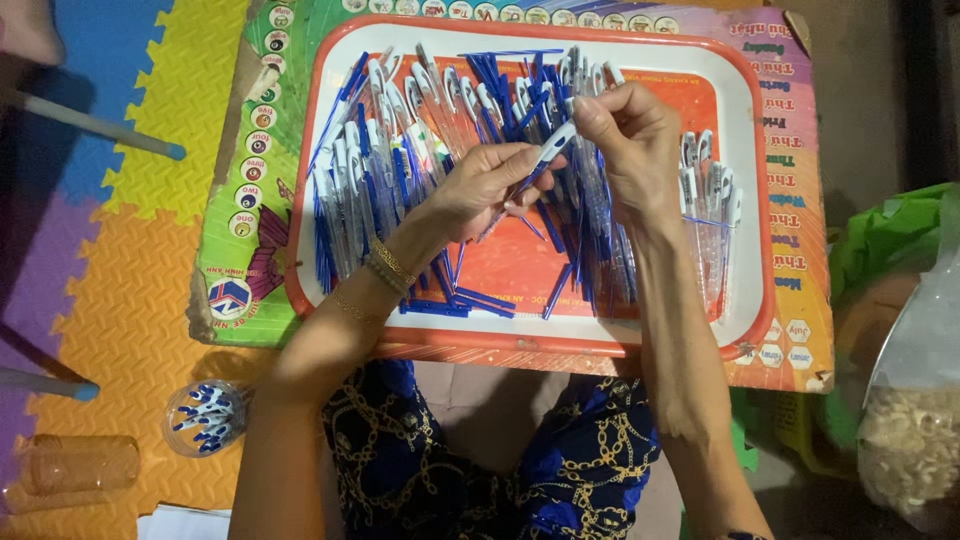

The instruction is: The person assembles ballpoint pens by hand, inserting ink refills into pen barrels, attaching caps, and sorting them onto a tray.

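Above the tray (745, 200), both hands' fingers pinch one pen (545, 152), its tip hidden: left hand (480, 190), right hand (630, 140).

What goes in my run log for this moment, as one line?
left hand: holds pen | right hand: pinches pen top | tray: heaped blue pens | cup: pen parts

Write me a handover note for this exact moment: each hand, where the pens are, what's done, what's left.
Left hand: holds the lower end of one pen over the tray.
Right hand: fingertips pinch the same pen's upper end.
Pens: blue-and-clear pens and loose blue parts are heaped across the tray, which rests on a printed board on the foam mat. A small cup of blue parts stands on the mat, lower left.
Done: cannot tell which pens on the tray are finished.
Left: the pen in hand is not set down yet; loose blue parts remain on the tray.
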